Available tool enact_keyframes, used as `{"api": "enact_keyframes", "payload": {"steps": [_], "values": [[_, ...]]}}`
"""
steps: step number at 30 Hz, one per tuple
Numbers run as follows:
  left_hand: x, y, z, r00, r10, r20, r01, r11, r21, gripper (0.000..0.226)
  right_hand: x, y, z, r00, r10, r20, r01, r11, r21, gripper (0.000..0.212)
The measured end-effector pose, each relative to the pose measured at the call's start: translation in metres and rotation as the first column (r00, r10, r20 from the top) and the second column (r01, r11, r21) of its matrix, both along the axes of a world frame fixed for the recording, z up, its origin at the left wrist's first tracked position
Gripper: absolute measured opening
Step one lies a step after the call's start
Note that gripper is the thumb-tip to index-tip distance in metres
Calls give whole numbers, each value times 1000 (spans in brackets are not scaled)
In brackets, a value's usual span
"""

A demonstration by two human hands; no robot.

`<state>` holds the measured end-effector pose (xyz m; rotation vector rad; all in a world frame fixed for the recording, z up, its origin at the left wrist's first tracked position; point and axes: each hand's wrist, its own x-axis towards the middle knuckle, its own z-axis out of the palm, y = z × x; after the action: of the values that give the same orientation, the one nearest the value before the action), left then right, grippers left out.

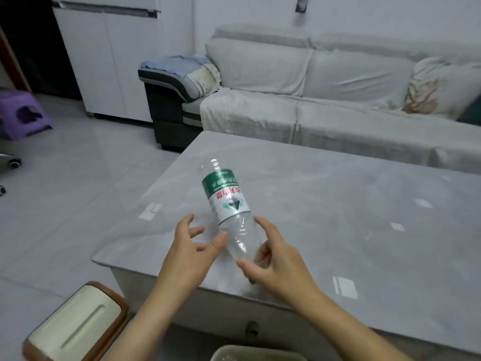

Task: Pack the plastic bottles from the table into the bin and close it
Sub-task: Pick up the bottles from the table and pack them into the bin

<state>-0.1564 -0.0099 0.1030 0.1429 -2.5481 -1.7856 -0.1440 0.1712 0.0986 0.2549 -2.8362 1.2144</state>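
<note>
A clear plastic bottle (pixel 227 201) with a green, white and red label is held tilted above the grey table (pixel 338 204), base pointing away from me. My right hand (pixel 270 259) grips its neck end, thumb under and fingers around it. My left hand (pixel 190 246) is just left of the bottle with fingers spread; its thumb tip touches the bottle's shoulder. A cream bin's rim (pixel 250 353) shows at the bottom edge, directly below my arms. A cream lid with a brown frame (pixel 75 327) lies on the floor at the lower left.
A pale covered sofa (pixel 325 100) stands behind the table, with folded cloths (pixel 182 66) on its left arm. A white cabinet (pixel 109 61) is at the back left and a purple stool (pixel 23 113) at the far left. Grey tiled floor lies to the left.
</note>
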Motion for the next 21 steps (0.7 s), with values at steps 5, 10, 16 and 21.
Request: {"api": "enact_keyframes", "payload": {"steps": [5,10,16,21], "values": [[35,9,-12,1000,22,-23,-13,944,331,129,109,27,-9,988,73,134,-92,986,139,86],[86,28,-17,981,-186,62,153,922,355,84,177,48,-24,964,58,258,-104,980,171,88],[159,56,-21,890,-452,-59,448,891,-77,68,211,82,-19,990,-25,137,17,998,62,104],[194,91,-33,822,-565,-65,543,814,-207,78,210,81,2,999,54,5,-53,956,290,88]]}}
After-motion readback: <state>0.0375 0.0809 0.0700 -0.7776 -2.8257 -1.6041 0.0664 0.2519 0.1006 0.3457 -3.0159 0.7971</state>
